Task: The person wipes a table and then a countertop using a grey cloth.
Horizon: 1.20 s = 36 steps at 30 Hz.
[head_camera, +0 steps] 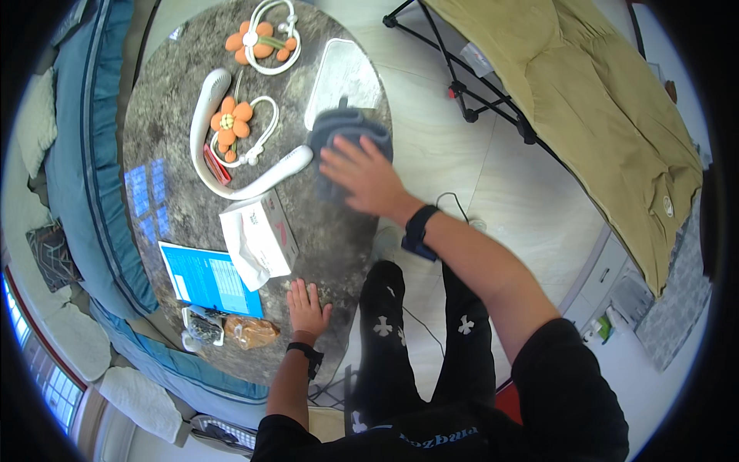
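Observation:
My right hand [366, 179] presses a folded grey cloth [352, 124] onto the dark stone-patterned oval table [335, 242], fingers spread over it. The cloth is slightly blurred and lies at the table's right edge, against a shiny pale rectangular sheet or tray [343, 72]. My left hand [306, 309] rests palm down on the tabletop, holding nothing. Just above it stands a white tissue box [283, 231] with a tissue hanging out. A white neck fan [199, 127] curves around a red packet [216, 164] and an orange flower tieback [231, 124]; one fan end nearly reaches the cloth.
Another flower tieback [260, 43] lies at the far end. A blue printed sheet [216, 277], a brown packet [251, 331] and a clear packet with dark contents [205, 329] lie at lower left. A blue sofa [95, 173] borders the table; a khaki folding cot [577, 115] stands right.

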Tool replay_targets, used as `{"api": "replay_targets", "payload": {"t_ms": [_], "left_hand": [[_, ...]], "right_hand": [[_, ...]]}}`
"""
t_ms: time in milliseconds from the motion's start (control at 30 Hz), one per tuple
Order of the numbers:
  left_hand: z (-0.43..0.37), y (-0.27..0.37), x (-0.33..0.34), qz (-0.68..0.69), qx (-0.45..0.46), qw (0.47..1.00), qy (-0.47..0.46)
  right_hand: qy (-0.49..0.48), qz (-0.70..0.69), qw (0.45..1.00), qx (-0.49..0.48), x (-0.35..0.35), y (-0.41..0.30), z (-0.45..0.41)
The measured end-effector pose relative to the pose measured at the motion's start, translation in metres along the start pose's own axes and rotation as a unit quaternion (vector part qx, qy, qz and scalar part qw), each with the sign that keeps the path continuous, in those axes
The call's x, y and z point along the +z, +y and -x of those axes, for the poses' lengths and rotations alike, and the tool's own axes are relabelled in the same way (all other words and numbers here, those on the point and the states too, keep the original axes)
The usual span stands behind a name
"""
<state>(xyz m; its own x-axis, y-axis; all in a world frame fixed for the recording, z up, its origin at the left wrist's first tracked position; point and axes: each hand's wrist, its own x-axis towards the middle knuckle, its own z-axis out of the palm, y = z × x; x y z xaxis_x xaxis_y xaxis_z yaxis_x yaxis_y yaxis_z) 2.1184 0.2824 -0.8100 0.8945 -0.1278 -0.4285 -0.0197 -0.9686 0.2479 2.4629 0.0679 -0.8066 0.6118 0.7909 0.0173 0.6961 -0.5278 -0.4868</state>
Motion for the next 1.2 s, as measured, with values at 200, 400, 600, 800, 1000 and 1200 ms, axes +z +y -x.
{"api": "replay_targets", "payload": {"t_ms": [200,400,600,800,1000,1200], "left_hand": [[-0.024,0.046,-0.067,0.055,-0.078,0.992,-0.087],[-0.023,0.078,-0.116,0.131,-0.188,0.932,-0.282],[0.049,0.075,-0.157,0.150,-0.181,0.948,-0.216],[0.057,0.077,-0.227,0.204,-0.142,0.968,-0.045],[-0.079,0.325,-0.353,0.185,-0.128,0.974,0.001],[-0.150,0.524,-0.384,0.422,0.069,0.901,0.070]], "right_hand": [[-0.092,-0.037,0.995,0.001,0.013,-0.055,0.088],[-0.103,-0.272,0.920,0.264,0.010,-0.098,0.203],[0.051,-0.267,0.757,0.594,-0.106,-0.068,0.415],[0.450,-0.273,0.333,0.782,-0.206,-0.032,0.629],[0.568,-0.280,0.283,0.720,-0.259,-0.044,0.742],[0.719,-0.335,0.158,0.587,-0.343,-0.046,0.780]]}}
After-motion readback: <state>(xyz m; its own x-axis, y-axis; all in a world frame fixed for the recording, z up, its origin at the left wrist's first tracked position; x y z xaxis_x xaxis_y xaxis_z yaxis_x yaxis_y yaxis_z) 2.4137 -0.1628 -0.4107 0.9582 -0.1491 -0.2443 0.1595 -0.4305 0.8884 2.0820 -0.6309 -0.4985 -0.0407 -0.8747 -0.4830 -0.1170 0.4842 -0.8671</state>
